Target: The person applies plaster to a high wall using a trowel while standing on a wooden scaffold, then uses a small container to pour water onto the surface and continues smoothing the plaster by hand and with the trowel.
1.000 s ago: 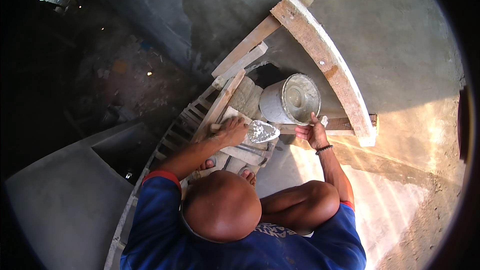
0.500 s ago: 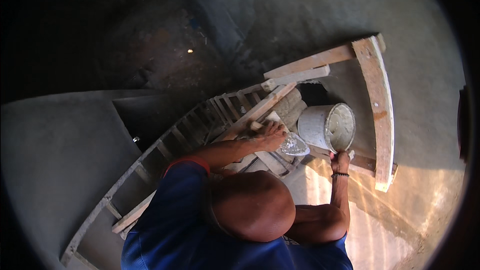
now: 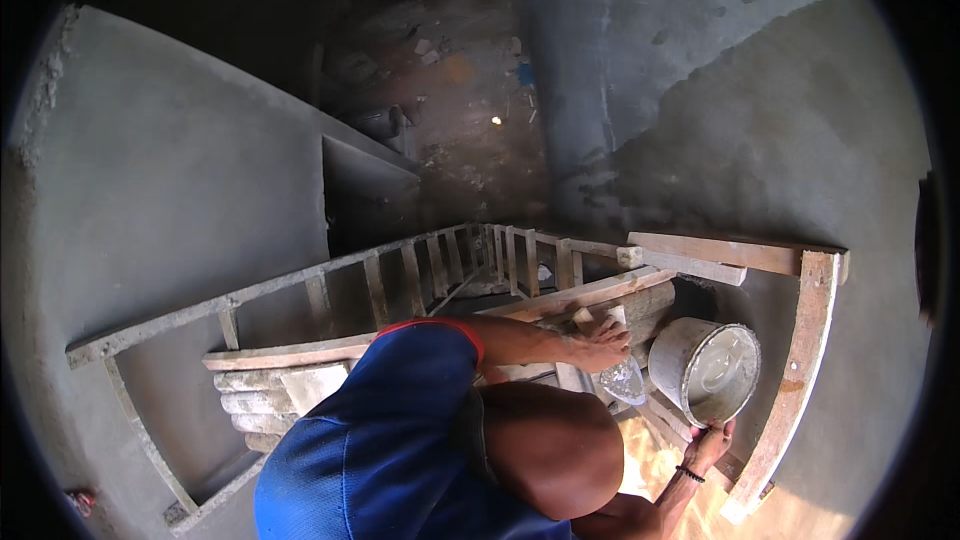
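A white, mortar-smeared bucket (image 3: 684,358) stands at the right, its mouth facing me, with wet grey-white mix inside. My right hand (image 3: 709,443), wearing a dark beaded bracelet, is closed on the bucket's near rim. Left of the bucket, my left hand (image 3: 600,344) is palm down with bent fingers over a small pale wooden piece (image 3: 588,317). What those fingers grip is hidden. A clear, shiny plastic piece (image 3: 622,380), wet and smeared, lies just below the left fingers, beside the bucket; whether the hand touches it I cannot tell.
Wooden planks (image 3: 590,292) and round poles (image 3: 255,403) form a platform around me. A ladder-like wooden frame (image 3: 290,280) runs along the far side. A thick upright board (image 3: 792,380) stands right of the bucket. Plastered walls (image 3: 190,170) surround a littered floor (image 3: 450,125) far below.
The view has swung, so the bucket, hands and boards sit lower and further right. My right hand stays on the bucket's rim, and my left hand remains near the plastic piece.
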`<move>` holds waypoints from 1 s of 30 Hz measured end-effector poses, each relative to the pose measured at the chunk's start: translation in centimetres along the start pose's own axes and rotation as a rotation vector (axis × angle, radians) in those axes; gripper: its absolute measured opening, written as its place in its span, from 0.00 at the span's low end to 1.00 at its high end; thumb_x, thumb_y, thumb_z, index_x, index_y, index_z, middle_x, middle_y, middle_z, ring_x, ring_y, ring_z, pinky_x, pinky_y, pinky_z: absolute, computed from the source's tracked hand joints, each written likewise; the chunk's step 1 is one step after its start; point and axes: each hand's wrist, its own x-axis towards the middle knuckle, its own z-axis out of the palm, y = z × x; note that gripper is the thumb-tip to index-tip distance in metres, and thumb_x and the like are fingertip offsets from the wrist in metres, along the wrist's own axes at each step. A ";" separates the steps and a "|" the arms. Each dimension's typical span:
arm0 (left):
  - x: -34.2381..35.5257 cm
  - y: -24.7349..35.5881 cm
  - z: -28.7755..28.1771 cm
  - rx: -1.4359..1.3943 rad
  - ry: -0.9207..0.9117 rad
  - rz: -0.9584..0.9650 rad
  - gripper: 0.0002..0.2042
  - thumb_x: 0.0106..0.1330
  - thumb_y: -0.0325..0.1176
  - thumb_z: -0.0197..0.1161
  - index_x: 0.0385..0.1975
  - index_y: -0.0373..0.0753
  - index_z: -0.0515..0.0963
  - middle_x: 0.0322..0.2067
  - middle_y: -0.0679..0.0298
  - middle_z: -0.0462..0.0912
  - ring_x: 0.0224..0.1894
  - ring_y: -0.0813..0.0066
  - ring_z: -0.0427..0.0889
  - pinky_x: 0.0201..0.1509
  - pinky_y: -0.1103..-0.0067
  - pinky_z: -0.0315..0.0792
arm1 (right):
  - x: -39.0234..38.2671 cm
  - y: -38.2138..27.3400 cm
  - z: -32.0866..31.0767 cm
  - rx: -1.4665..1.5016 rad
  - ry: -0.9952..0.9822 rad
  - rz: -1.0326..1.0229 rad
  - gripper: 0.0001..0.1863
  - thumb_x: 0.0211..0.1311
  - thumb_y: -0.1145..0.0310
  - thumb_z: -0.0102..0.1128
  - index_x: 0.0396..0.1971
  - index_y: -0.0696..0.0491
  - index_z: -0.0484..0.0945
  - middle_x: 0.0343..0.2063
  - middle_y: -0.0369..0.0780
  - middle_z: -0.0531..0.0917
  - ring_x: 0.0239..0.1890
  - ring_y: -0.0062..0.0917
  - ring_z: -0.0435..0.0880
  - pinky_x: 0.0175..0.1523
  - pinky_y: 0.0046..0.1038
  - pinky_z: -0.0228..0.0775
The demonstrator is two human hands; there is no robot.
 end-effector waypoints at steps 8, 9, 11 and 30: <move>-2.0 5.3 -9.9 -0.805 0.419 -0.008 0.41 0.62 0.47 0.61 0.67 0.30 0.46 0.58 0.42 0.58 0.63 0.52 0.60 0.69 0.62 0.52 | -2.8 -6.5 4.0 -0.195 -0.244 -0.092 0.28 0.54 0.80 0.43 0.59 0.56 0.67 0.30 0.35 0.75 0.19 0.13 0.73 0.13 0.14 0.69; -2.0 5.8 -10.7 -1.021 0.344 -0.076 0.46 0.61 0.49 0.61 0.68 0.33 0.40 0.60 0.41 0.56 0.61 0.53 0.61 0.64 0.62 0.60 | -3.2 -7.1 4.7 -0.224 -0.294 -0.109 0.28 0.53 0.80 0.43 0.59 0.56 0.67 0.30 0.35 0.75 0.20 0.12 0.73 0.13 0.13 0.68; -3.2 6.6 -12.4 -1.253 0.300 -0.165 0.50 0.60 0.51 0.62 0.70 0.35 0.33 0.63 0.41 0.53 0.60 0.55 0.62 0.59 0.62 0.67 | -3.4 -7.8 5.8 -0.254 -0.373 -0.107 0.29 0.53 0.80 0.43 0.59 0.56 0.67 0.31 0.34 0.75 0.21 0.12 0.72 0.13 0.12 0.67; -15.7 5.2 -20.7 -1.345 0.952 -0.756 0.31 0.55 0.17 0.52 0.63 0.37 0.61 0.55 0.50 0.70 0.31 0.63 0.82 0.15 0.79 0.78 | -9.0 -13.6 20.5 -0.504 -0.869 -0.228 0.26 0.52 0.80 0.48 0.56 0.58 0.71 0.33 0.37 0.80 0.22 0.14 0.76 0.15 0.15 0.67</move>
